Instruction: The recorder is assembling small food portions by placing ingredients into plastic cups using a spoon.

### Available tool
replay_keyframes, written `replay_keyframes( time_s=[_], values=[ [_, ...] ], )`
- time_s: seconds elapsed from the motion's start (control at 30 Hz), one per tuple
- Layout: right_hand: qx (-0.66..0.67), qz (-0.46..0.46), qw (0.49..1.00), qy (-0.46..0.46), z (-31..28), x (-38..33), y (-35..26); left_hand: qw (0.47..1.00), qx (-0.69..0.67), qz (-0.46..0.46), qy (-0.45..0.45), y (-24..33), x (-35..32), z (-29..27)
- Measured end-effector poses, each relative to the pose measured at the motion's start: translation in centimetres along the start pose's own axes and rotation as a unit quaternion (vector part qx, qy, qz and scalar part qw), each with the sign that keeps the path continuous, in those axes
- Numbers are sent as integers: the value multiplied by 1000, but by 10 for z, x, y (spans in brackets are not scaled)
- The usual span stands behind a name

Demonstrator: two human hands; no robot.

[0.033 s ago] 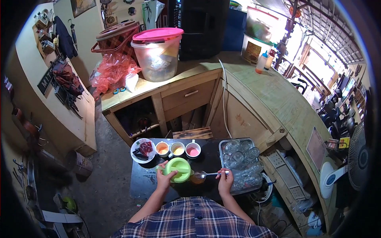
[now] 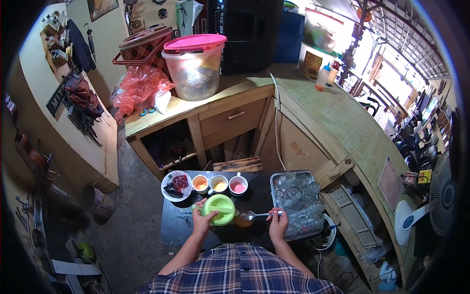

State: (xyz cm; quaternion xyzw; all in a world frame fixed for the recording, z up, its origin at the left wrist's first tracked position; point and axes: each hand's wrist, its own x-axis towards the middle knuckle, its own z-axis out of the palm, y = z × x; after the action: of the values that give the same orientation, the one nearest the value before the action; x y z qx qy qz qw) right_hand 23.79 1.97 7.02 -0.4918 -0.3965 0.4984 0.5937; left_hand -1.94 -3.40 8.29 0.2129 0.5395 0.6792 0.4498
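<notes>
Head view: left hand (image 2: 201,221) is closed round the near rim of a green plastic strainer (image 2: 220,209), fingers wrapped on its edge, sitting on the small black table (image 2: 176,230). Right hand (image 2: 278,223) pinches the handle end of a metal spoon (image 2: 257,214); the bowl end points left and sits over a small cup of amber liquid (image 2: 241,220) tucked just beside the strainer's right edge. Cup is between the two hands, touching neither as far as I can tell.

Judgement: keep the strainer level and pinned with the left, keep the spoon bowl low over the cup so nothing drips on the table.

Behind: plate of dark red pieces (image 2: 176,185), three small cups of orange, yellow and pink (image 2: 219,184), metal tray of glasses (image 2: 298,201) at right.
</notes>
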Motion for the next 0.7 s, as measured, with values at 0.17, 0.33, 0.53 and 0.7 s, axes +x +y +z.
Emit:
replay_keyframes(
  time_s=[0.17, 0.33, 0.53, 0.7],
  values=[
    [-166, -123, 977, -57, 6, -8, -21, 1000, -2, -13, 13, 8, 0, 0],
    [-294, -337, 886, -122, 12, -10, -43, 1000, -5, -9, 14, 9, -1, 0],
    [-238, -219, 945, -50, 13, -12, -23, 1000, 20, -7, 10, 6, -3, 5],
    [-98, -80, 991, -29, 13, -7, -8, 999, 32, 12, 1, -2, -6, 13]
  ],
)
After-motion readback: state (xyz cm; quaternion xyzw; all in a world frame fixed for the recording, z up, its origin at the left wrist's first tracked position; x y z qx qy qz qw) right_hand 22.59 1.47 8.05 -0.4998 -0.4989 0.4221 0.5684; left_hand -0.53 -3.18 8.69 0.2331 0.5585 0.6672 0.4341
